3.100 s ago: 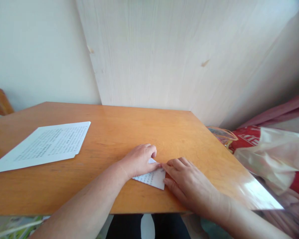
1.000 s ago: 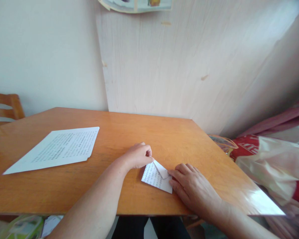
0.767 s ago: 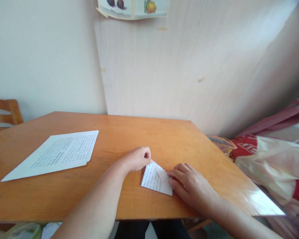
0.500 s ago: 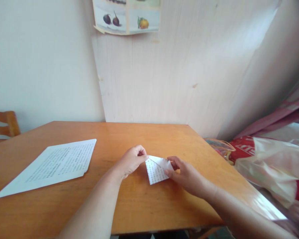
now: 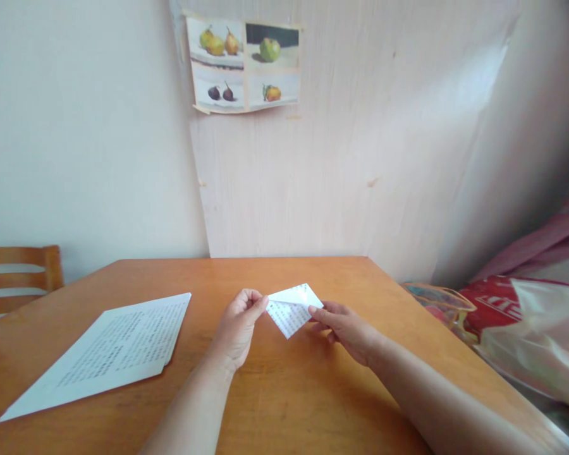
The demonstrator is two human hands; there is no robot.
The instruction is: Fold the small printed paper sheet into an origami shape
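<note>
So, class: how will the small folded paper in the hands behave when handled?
The folded paper is probably very light: the left hand and right hand pinch it by its corners only. Its layered folds likely make it stiffer than the flat printed sheet, though still easily creased.

Matt printed paper (image 5: pixel 291 309); seemingly glossy varnished wood table (image 5: pixel 284 404).

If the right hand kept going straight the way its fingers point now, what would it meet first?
The right hand points left across the table, pinching the folded printed paper it already touches. Beyond the paper, the left hand, gripping the opposite corner, would likely come first, though depth is hard to judge.
</note>
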